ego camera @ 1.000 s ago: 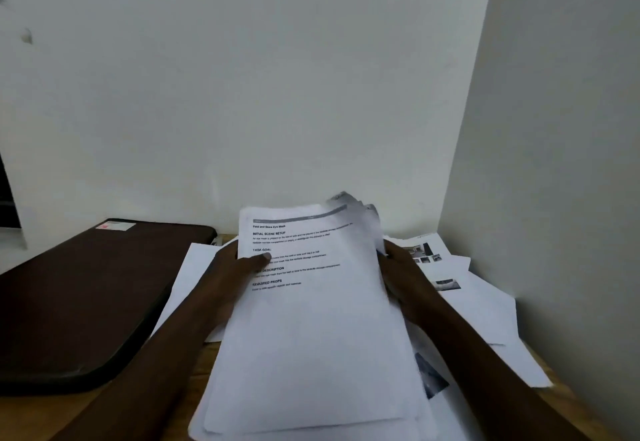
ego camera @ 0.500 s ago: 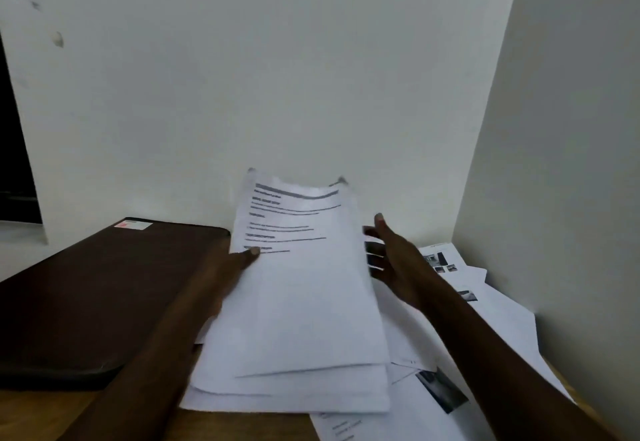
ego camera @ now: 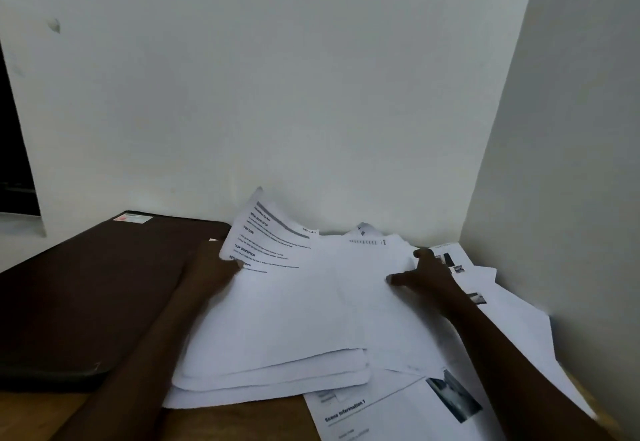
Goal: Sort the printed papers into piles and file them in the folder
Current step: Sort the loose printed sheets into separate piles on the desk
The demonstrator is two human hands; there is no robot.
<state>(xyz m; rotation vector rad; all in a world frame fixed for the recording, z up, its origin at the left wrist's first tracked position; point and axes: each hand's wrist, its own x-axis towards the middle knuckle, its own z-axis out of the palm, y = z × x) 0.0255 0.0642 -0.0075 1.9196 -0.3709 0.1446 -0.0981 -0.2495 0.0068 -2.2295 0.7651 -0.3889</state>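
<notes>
White printed papers [ego camera: 294,319] heaped beside a dark folder [ego camera: 86,285].
Left hand [ego camera: 218,271] grips the stack's edge, seemingly from underneath; right hand [ego camera: 429,278] rests spread flat on loose sheets [ego camera: 512,330].

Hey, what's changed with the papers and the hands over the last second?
The right hand let go of the stack of papers and moved right, now spread on the loose sheets. The left hand kept its grip and drew the stack leftward, away from them. The dark folder stayed put on the left.
</notes>
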